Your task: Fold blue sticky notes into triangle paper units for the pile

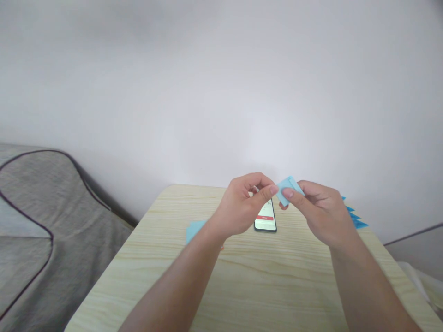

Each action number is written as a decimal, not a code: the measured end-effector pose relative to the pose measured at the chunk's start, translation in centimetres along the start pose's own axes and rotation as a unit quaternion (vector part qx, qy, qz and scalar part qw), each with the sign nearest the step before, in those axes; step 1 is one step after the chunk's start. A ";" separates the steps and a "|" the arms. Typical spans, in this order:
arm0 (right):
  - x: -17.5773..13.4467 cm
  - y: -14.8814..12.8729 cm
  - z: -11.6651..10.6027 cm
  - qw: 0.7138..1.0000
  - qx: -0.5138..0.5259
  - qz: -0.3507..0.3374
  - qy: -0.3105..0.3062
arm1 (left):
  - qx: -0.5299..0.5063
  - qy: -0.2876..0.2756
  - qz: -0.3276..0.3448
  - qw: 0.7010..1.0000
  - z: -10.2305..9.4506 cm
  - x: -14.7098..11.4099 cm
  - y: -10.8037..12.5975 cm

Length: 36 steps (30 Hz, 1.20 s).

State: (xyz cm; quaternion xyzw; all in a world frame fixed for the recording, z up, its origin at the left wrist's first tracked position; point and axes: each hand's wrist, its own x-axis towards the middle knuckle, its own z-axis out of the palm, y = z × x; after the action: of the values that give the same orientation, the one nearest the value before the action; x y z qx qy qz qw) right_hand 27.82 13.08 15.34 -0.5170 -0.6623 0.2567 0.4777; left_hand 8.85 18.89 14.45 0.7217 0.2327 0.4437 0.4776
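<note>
A small piece of light blue folded paper (290, 183) is held up between my two hands, above the far part of the table. My left hand (246, 199) pinches its left corner between thumb and forefinger. My right hand (320, 207) grips it from the right, thumb pressed flat on its face and fingers behind. A crease or folded strip shows along the upper right of the paper. Below my left forearm lie light blue paper sheets (194, 230), partly covered by the arm.
A phone (266, 223) with a lit screen lies behind my left hand. Darker blue folded paper points (358, 222) stick out beyond my right wrist. The wooden table (277, 286) stands against a white wall, with grey fabric (69, 258) to its left.
</note>
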 end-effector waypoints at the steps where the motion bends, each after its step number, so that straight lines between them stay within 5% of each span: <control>1: 0.0 0.1 0.0 1.000 0.002 0.004 -0.005 | -0.003 0.002 0.000 1.000 0.0 0.0 0.0; 7: 0.1 0.9 0.2 0.997 0.040 0.028 -0.058 | -0.009 0.029 -0.004 1.000 0.0 0.0 -0.1; 19: -0.1 0.9 0.3 0.998 -0.042 0.022 -0.045 | 0.027 0.050 0.009 0.998 -0.1 0.0 0.5; 29: 0.1 0.1 -0.2 0.996 0.023 -0.042 0.073 | 0.105 0.072 0.035 0.991 -0.3 -0.1 0.3; 36: -0.1 -0.7 -0.3 0.991 -0.022 -0.098 0.086 | 0.112 0.072 0.065 0.989 0.1 -0.2 0.3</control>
State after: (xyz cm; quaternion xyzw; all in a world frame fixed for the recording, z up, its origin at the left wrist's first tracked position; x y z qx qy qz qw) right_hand 27.75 12.73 16.05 -0.4802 -0.6718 0.1490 0.5439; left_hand 8.84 18.57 14.67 0.7505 0.2669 0.4958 0.3459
